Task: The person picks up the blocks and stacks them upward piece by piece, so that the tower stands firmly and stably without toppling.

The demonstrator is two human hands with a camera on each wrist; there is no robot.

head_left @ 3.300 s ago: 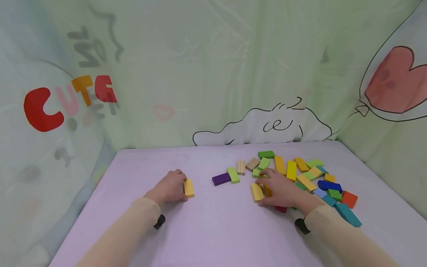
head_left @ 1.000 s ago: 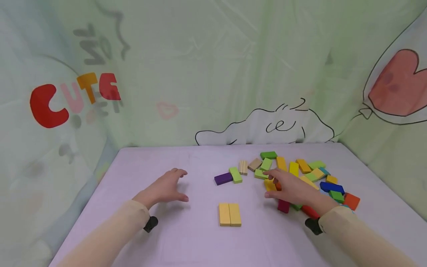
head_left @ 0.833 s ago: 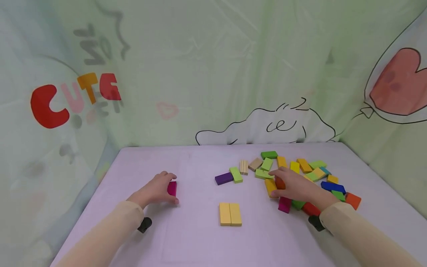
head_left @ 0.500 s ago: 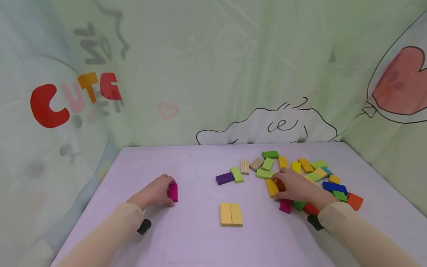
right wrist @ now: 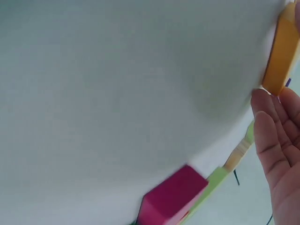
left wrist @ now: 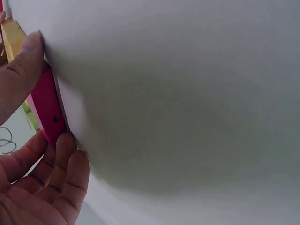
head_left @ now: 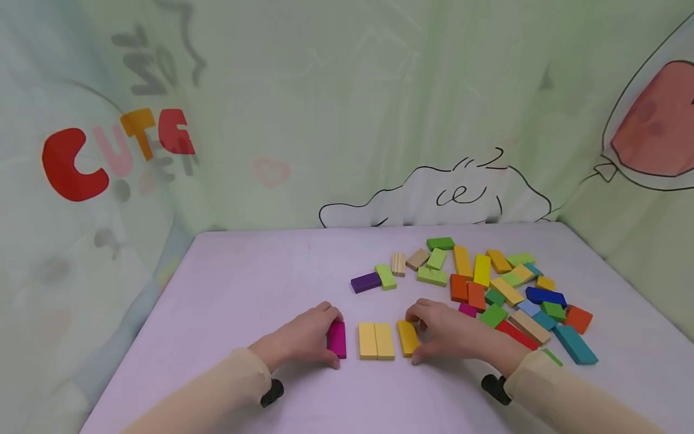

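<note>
l hand [head_left: 306, 339] grips magenta block [head_left: 337, 340], r hand [head_left: 452, 333] grips amber block [head_left: 407, 339]; btwn them 2 pale yellow blocks [head_left: 378, 341] lie side by side on worktop [head_left: 260, 265].

"What's rising behind the table's [head_left: 260, 265] far edge?"
"A pale green cloth wall [head_left: 303, 102], faintly creased, with a white cloud shape [head_left: 412, 205] drawn low on it."
"And past the far left corner?"
"Big letters [head_left: 125, 147] in red, pink and orange."
"The right?"
"A black-lined balloon [head_left: 653, 117], reddish inside. Soft light in here; the table looks pale lilac."
</note>
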